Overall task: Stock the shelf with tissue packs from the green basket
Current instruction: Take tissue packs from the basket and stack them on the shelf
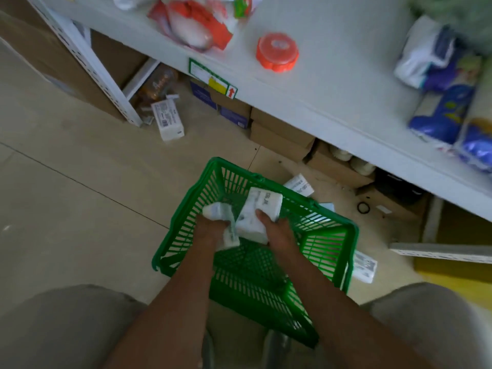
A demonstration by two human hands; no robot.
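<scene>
Fingers (262, 215) of the right hand (277, 233) are curled round a white tissue pack (255, 206), with the thumb laid on top, so the pack is held tight. Just beside it, the left hand (210, 230) is closed round a second tissue pack (216, 210), which is blurred and looks squashed in the grip. Whether the two packs are touching cannot be told. Both hands and both packs are held inside the green basket (322, 243), in the lower middle of the frame. The basket is seen over a pale floor (80, 182). More white packs are spread on that floor: a loose pack (364, 266) is seen just right of the basket, another loose pack (298, 185) just past its far rim, and a third loose pack (170, 121) well apart, toward the upper left, near a white shelf post (106, 83). A white shelf (332, 83) is stretched across the top and right of the frame. On it, an orange round lid (277, 51) is set near the top middle, a red and white bag (191, 22) is laid to its left, and blue and white bags (447, 102) are piled at the right edge. Brown boxes (279, 134) are tucked under the shelf. Grey knees (66, 328) are seen in the bottom corners.
</scene>
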